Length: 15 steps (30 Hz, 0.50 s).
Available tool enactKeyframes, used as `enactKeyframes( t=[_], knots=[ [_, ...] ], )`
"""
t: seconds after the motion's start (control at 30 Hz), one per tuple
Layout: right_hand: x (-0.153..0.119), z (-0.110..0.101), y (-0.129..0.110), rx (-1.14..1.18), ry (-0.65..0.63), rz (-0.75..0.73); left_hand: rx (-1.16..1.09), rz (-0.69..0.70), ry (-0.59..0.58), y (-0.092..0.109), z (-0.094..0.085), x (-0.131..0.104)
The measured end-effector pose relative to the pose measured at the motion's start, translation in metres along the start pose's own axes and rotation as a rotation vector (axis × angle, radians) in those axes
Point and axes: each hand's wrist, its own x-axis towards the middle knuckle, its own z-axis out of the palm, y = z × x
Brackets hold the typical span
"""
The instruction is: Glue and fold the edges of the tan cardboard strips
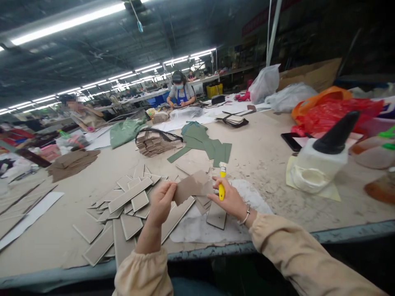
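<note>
A thin brown piece (189,188) is held up above the table's front part. My left hand (162,200) pinches its left end between thumb and fingers. My right hand (227,196) is at its right end, fingers curled, with a yellow-handled brush (222,185) held upright, bristles up. Under the hands lies a whitish sheet (197,226) with a dark-edged rectangular piece (217,214) on it. To the left of my left hand spreads a loose pile of light-edged rectangular pieces (131,195).
A white glue container (324,160) with a black spout stands at the right, near a dark phone (291,142). Green pieces (200,139) and a bundle of brown pieces (156,144) lie farther back. A person (182,94) works across the table.
</note>
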Motion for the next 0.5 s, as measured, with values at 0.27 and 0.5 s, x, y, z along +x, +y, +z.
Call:
enactKeyframes(
  t=[0.27,0.5],
  knots=[
    [0.005,-0.008,0.011,-0.162,0.175,-0.060,0.039,-0.114,-0.213,0.002,-0.011,0.002],
    [-0.004,-0.051,0.002,-0.275,0.273,-0.190,0.032,-0.307,-0.322,-0.005,-0.001,0.004]
  ],
)
